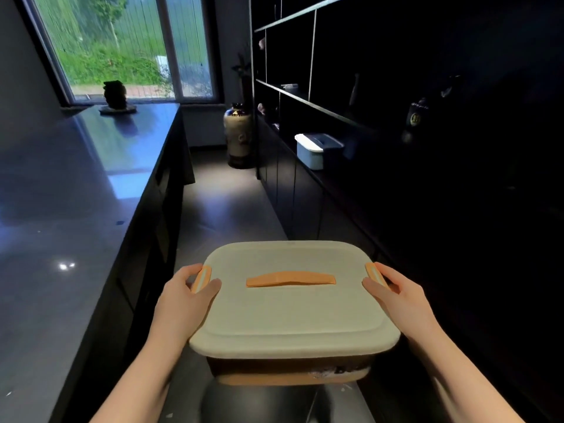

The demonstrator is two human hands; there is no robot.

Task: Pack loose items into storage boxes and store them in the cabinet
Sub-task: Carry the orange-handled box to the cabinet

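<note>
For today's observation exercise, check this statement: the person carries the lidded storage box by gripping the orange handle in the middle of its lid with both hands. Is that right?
Not quite. The head view shows the orange handle untouched; the left hand and right hand each grip an orange side latch at opposite ends of the storage box. The lid is on and both hands do carry it.

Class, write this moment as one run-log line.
phase: carrying | object: lidded storage box, lid shut | left hand: grips left latch | right hand: grips right latch | location: aisle beside dark cabinet

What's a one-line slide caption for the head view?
Both hands, left and right, carry a lidded storage box down the aisle beside the dark cabinet.
</note>
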